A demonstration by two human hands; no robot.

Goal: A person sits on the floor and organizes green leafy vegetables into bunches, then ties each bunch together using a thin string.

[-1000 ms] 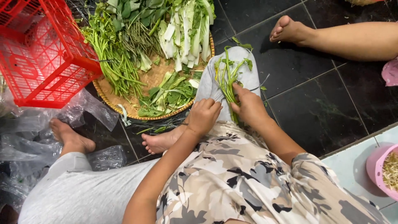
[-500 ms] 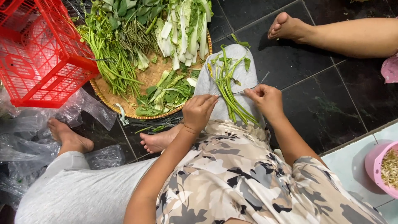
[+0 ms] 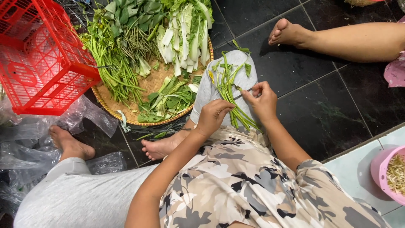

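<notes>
A bunch of long green stems with leaves lies across my raised right knee, which is clad in grey cloth. My left hand is closed around the lower end of the bunch. My right hand pinches a thin stem at the right side of the bunch. In front of the knee a round woven tray carries piles of leafy greens, long green stalks and white-stemmed cabbage leaves.
A red plastic crate lies tipped at the left, over crumpled clear plastic bags. Another person's bare foot and leg stretch across the dark tiled floor at top right. A pink bowl of sprouts sits at the right edge.
My right hand has moved off the bunch to its right side and now pinches a single stem. My left hand has stayed on the lower stems.
</notes>
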